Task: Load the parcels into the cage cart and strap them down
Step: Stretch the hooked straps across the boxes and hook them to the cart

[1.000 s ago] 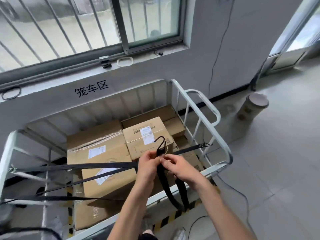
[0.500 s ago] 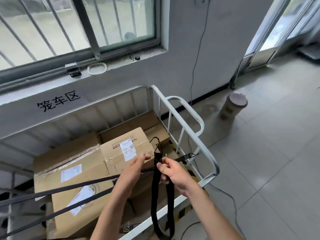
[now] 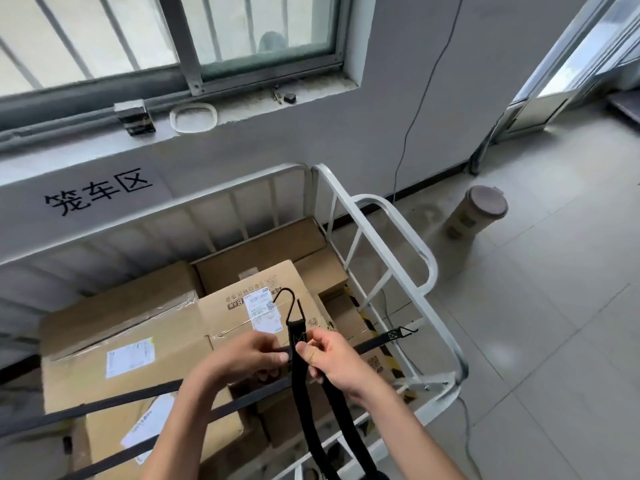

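Observation:
Several brown cardboard parcels (image 3: pixel 145 344) fill the white cage cart (image 3: pixel 391 271) under the window. Black straps (image 3: pixel 114 403) run across the parcels from the left, and one strap end is hooked on the cart's right rail (image 3: pixel 401 332). My right hand (image 3: pixel 332 358) pinches a loose black strap (image 3: pixel 304 386) just below its metal hook (image 3: pixel 291 303), which points up; the strap hangs in a loop over the cart's near rail. My left hand (image 3: pixel 249 355) grips a strap end right beside it, fingers curled.
A tan cylinder with a dark lid (image 3: pixel 476 211) stands on the tiled floor right of the cart. A thin black cable (image 3: pixel 412 123) runs down the wall. The windowsill holds a white ring (image 3: pixel 193 116) and a small dark box (image 3: pixel 135 116). A doorway (image 3: pixel 568 64) opens at far right.
The view has swung back left and closer. My left hand has come up beside my right and now grips a strap end; the right keeps the hooked strap upright.

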Motion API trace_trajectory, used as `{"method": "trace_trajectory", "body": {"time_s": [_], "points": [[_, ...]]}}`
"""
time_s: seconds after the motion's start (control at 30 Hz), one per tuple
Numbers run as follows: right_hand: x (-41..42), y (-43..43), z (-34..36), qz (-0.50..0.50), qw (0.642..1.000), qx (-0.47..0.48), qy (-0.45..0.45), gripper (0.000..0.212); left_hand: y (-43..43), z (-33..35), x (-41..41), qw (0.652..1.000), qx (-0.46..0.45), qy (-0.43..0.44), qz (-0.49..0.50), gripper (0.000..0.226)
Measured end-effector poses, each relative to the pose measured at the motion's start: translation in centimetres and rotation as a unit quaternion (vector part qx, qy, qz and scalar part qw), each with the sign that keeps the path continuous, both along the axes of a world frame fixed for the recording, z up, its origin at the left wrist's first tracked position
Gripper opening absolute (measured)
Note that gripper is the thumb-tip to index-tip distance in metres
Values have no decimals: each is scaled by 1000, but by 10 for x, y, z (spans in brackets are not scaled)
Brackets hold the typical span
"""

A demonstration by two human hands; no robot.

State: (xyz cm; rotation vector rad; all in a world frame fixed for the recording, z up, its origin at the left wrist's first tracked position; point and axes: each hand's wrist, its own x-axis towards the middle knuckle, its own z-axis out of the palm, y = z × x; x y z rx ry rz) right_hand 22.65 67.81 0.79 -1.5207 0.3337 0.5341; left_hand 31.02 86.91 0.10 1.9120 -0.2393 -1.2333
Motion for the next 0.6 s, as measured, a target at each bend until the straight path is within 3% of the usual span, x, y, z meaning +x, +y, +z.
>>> {"method": "trace_trajectory", "body": {"time_s": [0.23,0.37,0.6], "points": [[36,10,-16,-20,999,25,10,19,18,-36,-6,985,-36,11,171,22],[66,-17,-28,-128,991,26,17,20,15,-52,-12,962,-13,7,273,22],[108,-71,-73,-240,969,-47,27,18,-39,-88,-16,950,13,31,310,22]]}}
